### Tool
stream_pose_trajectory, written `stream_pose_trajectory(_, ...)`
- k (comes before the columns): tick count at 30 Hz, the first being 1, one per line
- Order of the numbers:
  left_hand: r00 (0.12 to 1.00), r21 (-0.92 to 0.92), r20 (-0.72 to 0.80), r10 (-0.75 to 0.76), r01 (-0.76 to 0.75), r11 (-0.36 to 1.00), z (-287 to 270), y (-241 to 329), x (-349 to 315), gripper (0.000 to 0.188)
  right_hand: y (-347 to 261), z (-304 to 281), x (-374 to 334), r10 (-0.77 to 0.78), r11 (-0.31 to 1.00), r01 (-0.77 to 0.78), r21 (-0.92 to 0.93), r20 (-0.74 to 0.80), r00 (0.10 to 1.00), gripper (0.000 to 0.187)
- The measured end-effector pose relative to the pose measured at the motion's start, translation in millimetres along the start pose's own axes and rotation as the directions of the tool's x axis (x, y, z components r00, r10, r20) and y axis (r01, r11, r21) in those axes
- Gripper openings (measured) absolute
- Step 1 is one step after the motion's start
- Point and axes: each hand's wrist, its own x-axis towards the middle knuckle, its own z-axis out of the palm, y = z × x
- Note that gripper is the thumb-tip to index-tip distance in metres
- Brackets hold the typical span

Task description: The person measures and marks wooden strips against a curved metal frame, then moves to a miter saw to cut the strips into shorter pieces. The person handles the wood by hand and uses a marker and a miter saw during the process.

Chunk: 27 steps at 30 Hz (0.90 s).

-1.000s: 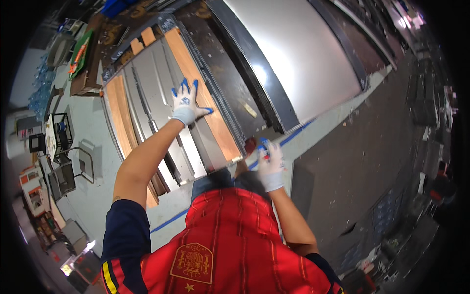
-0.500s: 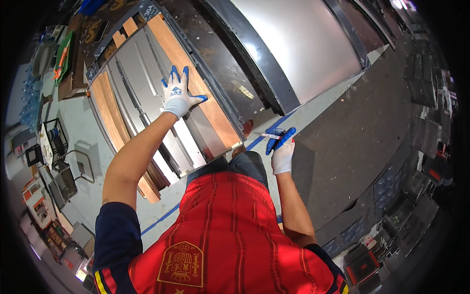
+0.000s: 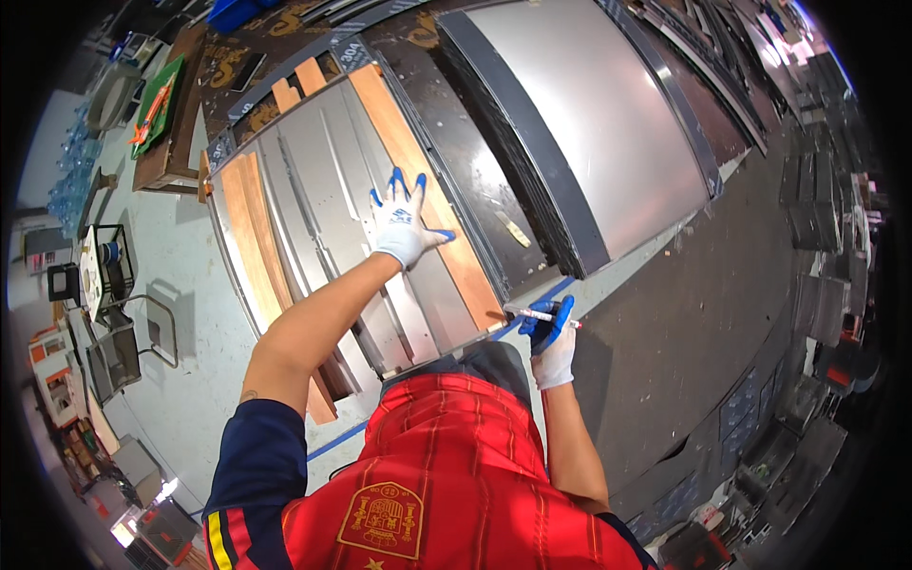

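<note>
My left hand (image 3: 400,226), in a white glove with blue fingertips, lies flat with fingers spread on a grey metal panel (image 3: 328,195), beside its right wooden strip (image 3: 391,128). Another wooden strip (image 3: 255,233) runs along the panel's left side, with folded metal channels between the two. In my gloved right hand (image 3: 554,350) is a slim white marker pen (image 3: 534,313), gripped between thumb and fingers. Its tip points left at the near right corner of the panel, by the end of the right strip; whether it touches cannot be made out.
A stack of metal sheets (image 3: 589,123) with dark edges lies to the right of the panel on a dark table (image 3: 465,123). Dark matting (image 3: 684,304) covers the floor at right. A chair (image 3: 142,332) stands at left, near water bottles (image 3: 81,176).
The marker pen's tip has come close to the panel's near right corner. My left hand stays spread on the panel, while the whole view has shifted.
</note>
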Motion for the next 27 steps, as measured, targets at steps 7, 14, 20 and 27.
stream_pose_trajectory(7,0.999,-0.053,0.047,-0.017,0.020,0.998,-8,-3,2,0.141,3,34,-27,0.026,0.999,-0.021,-0.038,0.138,0.990,0.064)
stream_pose_trajectory(14,0.999,-0.066,0.046,-0.006,0.009,0.998,-8,-4,0,0.138,0,37,-50,-0.021,0.983,0.059,-0.171,0.214,0.977,0.063)
stream_pose_trajectory(20,0.998,-0.150,-0.054,0.014,-0.022,0.988,4,-8,-2,0.125,3,36,-59,-0.052,0.948,0.117,-0.294,0.221,0.974,0.058)
stream_pose_trajectory(27,0.925,-0.942,0.038,0.378,-0.093,0.322,-11,21,-122,0.056,-2,38,-70,-0.009,0.952,0.076,-0.298,0.218,0.976,0.050)
